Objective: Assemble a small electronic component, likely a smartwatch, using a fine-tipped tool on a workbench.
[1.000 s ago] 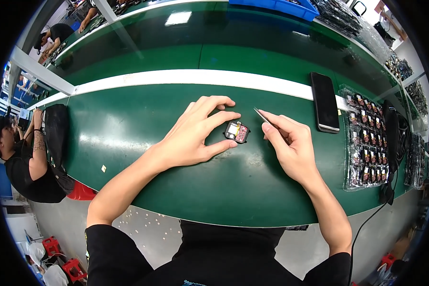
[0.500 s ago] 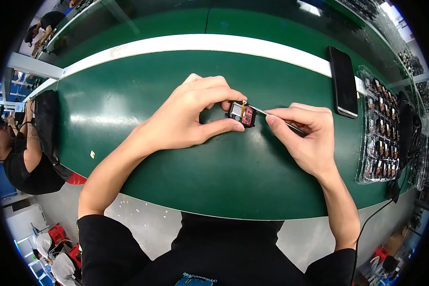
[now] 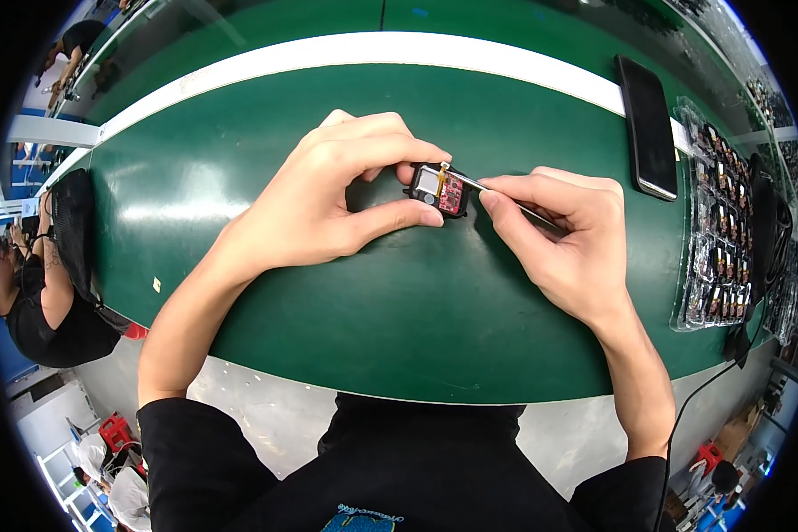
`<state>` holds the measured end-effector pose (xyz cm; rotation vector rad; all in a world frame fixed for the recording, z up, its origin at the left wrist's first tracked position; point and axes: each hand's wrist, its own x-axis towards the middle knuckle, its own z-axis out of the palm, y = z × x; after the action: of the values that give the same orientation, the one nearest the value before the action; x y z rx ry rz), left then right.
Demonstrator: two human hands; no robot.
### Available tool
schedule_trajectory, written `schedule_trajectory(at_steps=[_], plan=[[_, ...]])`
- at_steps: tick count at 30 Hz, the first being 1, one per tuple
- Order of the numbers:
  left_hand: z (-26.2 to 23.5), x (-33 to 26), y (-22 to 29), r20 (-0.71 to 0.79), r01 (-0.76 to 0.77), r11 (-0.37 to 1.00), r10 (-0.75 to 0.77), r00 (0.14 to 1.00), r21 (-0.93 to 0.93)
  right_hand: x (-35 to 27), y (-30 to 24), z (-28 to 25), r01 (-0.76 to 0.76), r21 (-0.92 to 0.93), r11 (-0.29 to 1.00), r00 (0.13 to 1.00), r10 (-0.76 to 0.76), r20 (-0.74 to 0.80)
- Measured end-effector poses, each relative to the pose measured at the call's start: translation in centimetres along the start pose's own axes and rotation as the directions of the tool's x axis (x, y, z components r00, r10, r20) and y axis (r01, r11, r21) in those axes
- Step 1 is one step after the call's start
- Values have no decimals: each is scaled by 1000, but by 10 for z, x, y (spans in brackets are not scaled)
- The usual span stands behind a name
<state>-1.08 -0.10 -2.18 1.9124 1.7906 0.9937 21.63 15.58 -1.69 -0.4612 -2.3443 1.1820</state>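
Between the thumb and fingers of my left hand [image 3: 346,191] is a small black electronic module [image 3: 453,197], its open face turned up. Inside it show a red circuit board, a silvery rectangular part and a yellowish flex strip. My right hand [image 3: 569,238] grips a thin metal tweezers-like tool [image 3: 470,182] like a pen. The tool's tip meets the module's upper part near the flex strip; exactly what it touches is too small to tell. Both hands are just above the green tabletop [image 3: 399,310].
A black phone [image 3: 649,129] lies at the far right. Beside it, clear plastic trays [image 3: 685,293] hold several similar modules. A black cable [image 3: 696,390] hangs over the right edge. A white rail [image 3: 399,49] runs along the back. At left a person [image 3: 44,301] sits by a black mesh bag [image 3: 73,226].
The view has shifted slightly, so the table lies a little differently in it. Both hands keep the same grips, and the tool tip stays at the module's upper part.
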Motion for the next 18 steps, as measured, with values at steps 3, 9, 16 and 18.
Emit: schedule_trajectory(at_steps=[3, 9, 16, 18], plan=[[-2, 1, 2, 13, 4, 1000, -4, 1000, 6, 0, 0, -1, 9, 1, 1000, 1000, -9, -11], [0, 2, 5, -7, 41, 999, -41, 999, -23, -3, 3, -1, 28, -13, 1000, 999, -28, -40], [0, 4, 7, -31, 12, 1000, -11, 999, 5, -4, 7, -1, 187, -155, 970, 977, -200, -71], [0, 4, 8, -29, 13, 1000, -12, 1000, 25, -4, 8, 1, 193, -165, 967, 976, -207, -71]])
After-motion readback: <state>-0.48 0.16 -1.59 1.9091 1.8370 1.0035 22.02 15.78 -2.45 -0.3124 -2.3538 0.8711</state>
